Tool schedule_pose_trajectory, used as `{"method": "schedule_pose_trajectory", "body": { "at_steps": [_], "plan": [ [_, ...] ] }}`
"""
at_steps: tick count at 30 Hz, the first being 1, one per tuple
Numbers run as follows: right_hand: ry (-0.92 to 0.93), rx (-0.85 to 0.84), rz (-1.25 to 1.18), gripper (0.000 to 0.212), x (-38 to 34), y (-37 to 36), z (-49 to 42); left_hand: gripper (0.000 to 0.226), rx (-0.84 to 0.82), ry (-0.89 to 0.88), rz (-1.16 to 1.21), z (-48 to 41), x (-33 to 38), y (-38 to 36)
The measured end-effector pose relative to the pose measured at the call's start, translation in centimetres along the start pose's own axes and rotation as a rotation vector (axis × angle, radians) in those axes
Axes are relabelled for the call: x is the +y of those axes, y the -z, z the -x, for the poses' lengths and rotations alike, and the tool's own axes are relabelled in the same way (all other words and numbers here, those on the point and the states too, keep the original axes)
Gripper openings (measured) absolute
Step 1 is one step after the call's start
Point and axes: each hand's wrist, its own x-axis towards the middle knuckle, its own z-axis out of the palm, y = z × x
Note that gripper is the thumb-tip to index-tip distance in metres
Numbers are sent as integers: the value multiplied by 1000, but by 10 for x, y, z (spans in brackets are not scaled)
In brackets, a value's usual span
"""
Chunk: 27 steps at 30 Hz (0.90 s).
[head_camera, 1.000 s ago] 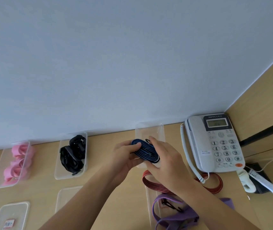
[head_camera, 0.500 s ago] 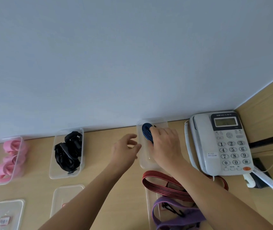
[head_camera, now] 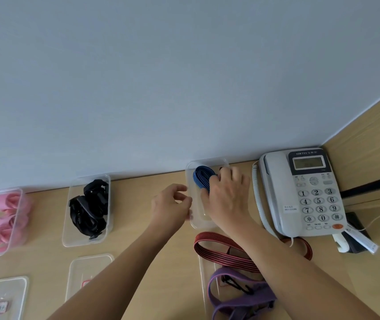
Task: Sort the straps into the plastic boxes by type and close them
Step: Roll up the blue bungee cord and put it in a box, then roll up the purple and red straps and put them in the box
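Observation:
A coiled blue strap (head_camera: 201, 179) lies in the far end of a clear plastic box (head_camera: 192, 218) by the wall. My right hand (head_camera: 227, 195) rests inside that box with its fingers on the strap. My left hand (head_camera: 170, 204) hovers just left of the box, fingers loosely curled and holding nothing. A second box (head_camera: 69, 236) holds black straps (head_camera: 87, 209). The leftmost box (head_camera: 18, 213) holds pink straps (head_camera: 2, 218). A red striped strap (head_camera: 219, 248) and a purple strap (head_camera: 237, 296) lie near me on a lid (head_camera: 204, 269).
A grey desk telephone (head_camera: 299, 192) stands right of the blue strap's box, its cord running along the box side. Two lids (head_camera: 85, 269) (head_camera: 2, 294) with red labels lie at the front left. The wall runs close behind the boxes. Small items sit right of the phone.
Both hands held the coiled blue strap above the desk; my right hand has carried it forward into the box by the wall, and my left hand has let go.

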Motion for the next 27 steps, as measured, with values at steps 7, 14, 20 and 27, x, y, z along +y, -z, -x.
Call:
{"method": "schedule_pose_trajectory", "body": {
  "at_steps": [7, 14, 20, 27],
  "plan": [
    [-30, 16, -83, 29, 2, 21, 12, 29, -14, -81, -98, 17, 3, 12],
    [-37, 93, -340, 18, 37, 50, 123, 25, 12, -357, -270, 69, -30, 23],
    [-13, -119, -327, 37, 65, 51, 213, 23, -52, -477, -324, 113, -65, 8],
    [35, -286, -103, 72, 53, 36, 251, 81, -339, -585, -404, 152, -90, -22]
  ]
}}
